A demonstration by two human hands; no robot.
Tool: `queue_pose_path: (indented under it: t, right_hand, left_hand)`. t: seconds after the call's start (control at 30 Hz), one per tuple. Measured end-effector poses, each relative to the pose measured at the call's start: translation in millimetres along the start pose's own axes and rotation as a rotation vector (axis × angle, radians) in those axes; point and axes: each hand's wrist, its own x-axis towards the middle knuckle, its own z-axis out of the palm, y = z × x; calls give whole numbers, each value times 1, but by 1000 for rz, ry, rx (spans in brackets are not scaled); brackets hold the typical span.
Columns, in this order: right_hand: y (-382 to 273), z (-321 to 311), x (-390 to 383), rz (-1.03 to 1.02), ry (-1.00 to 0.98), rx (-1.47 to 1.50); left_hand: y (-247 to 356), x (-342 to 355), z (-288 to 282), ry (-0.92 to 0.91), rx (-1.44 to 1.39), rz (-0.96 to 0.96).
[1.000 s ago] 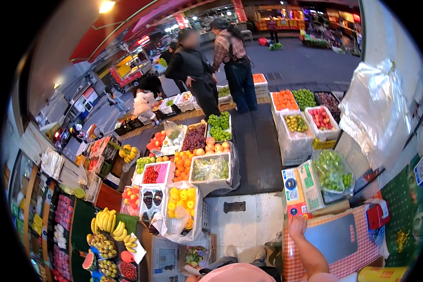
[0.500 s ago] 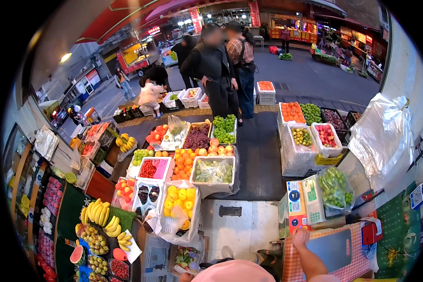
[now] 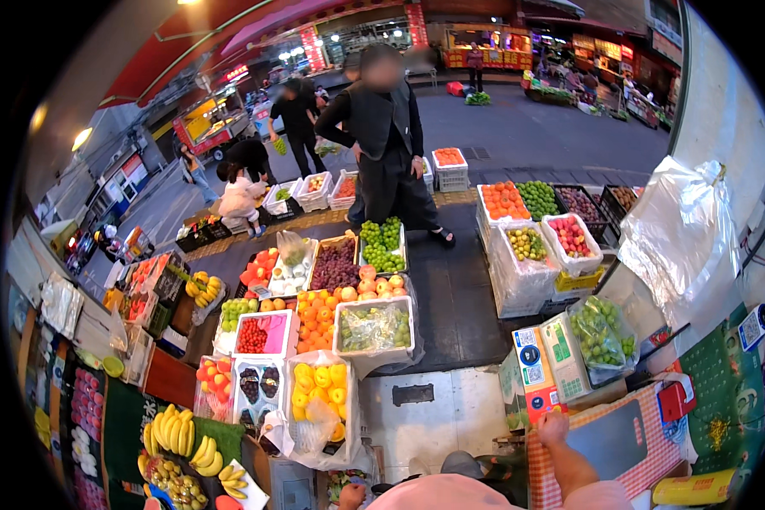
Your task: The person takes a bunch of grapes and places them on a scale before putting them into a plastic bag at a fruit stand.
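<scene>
My right hand [image 3: 552, 427] rests at the front left corner of the table with the red-and-white checkered cloth [image 3: 541, 476]. Its fingers are curled in, and nothing shows in them. Just beyond it lies an orange panel with printed codes [image 3: 537, 374], next to a pale green scale [image 3: 567, 357]. A clear bag of green fruit [image 3: 602, 333] sits on the scale. My left hand [image 3: 351, 495] shows small at the lower edge, closed, near a box below the fruit stand; what it holds, if anything, is hidden. The nearest crate, of yellow fruit [image 3: 319, 387], stands beyond it.
White crates of oranges [image 3: 319, 314], grapes [image 3: 335, 265] and green fruit [image 3: 374, 327] fill the stand ahead. Bananas [image 3: 174, 429] lie at left. A person in a dark vest [image 3: 382, 127] stands beyond the crates. A grey board [image 3: 608, 442] and red device [image 3: 675, 399] lie at right.
The view has shifted. The person in the plaid shirt is now mostly hidden behind the person in the dark vest. My left hand shows more; my right hand keeps its place by the table corner.
</scene>
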Motion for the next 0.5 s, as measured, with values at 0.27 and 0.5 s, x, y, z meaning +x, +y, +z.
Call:
queue_pose_path:
  t: [0.27, 0.5]
  right_hand:
    - [-4, -9, 4, 23, -16, 13]
    - [-4, -14, -1, 36, -46, 52]
  left_hand:
    - [13, -24, 13, -69, -3, -44]
    - [14, -37, 30, -16, -72, -108]
